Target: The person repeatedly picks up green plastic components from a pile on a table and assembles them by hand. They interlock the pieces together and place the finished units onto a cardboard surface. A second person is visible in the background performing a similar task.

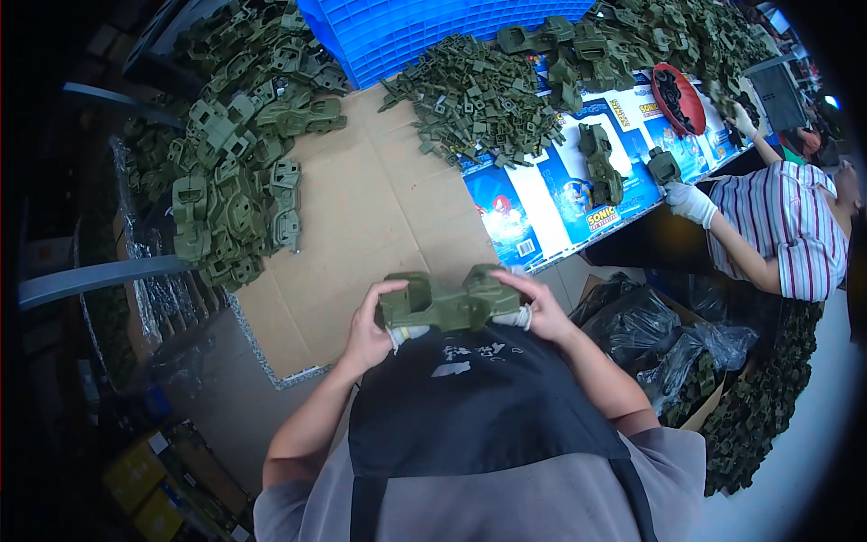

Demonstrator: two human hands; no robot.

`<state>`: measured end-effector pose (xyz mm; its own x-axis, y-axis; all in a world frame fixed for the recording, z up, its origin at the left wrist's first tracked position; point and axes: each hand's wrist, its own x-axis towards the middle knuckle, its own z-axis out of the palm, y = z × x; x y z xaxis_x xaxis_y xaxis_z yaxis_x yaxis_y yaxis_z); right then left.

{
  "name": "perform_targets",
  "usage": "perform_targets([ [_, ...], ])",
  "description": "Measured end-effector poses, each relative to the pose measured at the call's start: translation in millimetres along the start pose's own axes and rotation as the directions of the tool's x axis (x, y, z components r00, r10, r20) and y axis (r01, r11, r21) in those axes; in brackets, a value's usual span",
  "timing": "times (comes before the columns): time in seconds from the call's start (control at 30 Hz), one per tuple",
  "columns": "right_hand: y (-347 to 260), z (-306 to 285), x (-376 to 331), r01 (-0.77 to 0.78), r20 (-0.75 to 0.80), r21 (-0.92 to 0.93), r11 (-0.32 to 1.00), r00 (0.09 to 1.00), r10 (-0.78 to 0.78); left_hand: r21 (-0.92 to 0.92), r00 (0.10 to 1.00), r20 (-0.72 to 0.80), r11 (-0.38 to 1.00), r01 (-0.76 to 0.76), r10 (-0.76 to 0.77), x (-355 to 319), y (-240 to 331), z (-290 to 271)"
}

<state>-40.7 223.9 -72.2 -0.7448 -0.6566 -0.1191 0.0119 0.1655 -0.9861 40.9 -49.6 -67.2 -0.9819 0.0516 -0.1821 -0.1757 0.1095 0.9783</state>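
Note:
Between my two hands I hold a dark green plastic toy vehicle body (442, 304), level, just in front of my black apron at the table's near edge. My left hand (372, 327) is closed round its left end, thumb on top. At the other end my right hand (535, 312) grips it the same way. Some fingers of both hands have white coverings, and the fingers under the body are partly hidden. Beyond the body lies a brown cardboard sheet (361, 190) on the table.
Similar green bodies (239, 199) are heaped at left, and small green parts (488, 99) at centre back beside a blue crate (433, 32). At right a co-worker's gloved hand (691, 204) is near a green part (664, 165); a red basin (677, 99) holds black parts. Plastic-bagged parts (632, 321) stand below.

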Motion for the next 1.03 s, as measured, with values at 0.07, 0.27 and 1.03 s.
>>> perform_targets([
  [0.07, -7.2, -16.0, 10.7, -0.035, -0.007, 0.003, 0.999, 0.999, 0.035, -0.035, 0.995, -0.004, 0.994, -0.104, 0.104, 16.8, -4.4, 1.8],
  [0.27, 33.6, -122.6, 72.1, -0.033, -0.651, -0.247, 0.969, 0.746, -0.140, 0.541, 0.898, -0.226, 0.815, -0.207, 0.378, 86.4, 11.0, -55.6],
  [1.03, -57.7, 4.0, 161.9, 0.528, 0.238, -0.540, 0.655, 0.843, -0.482, 0.733, 0.819, -0.431, 0.676, 0.073, 0.379, 33.4, 88.9, -194.2],
])
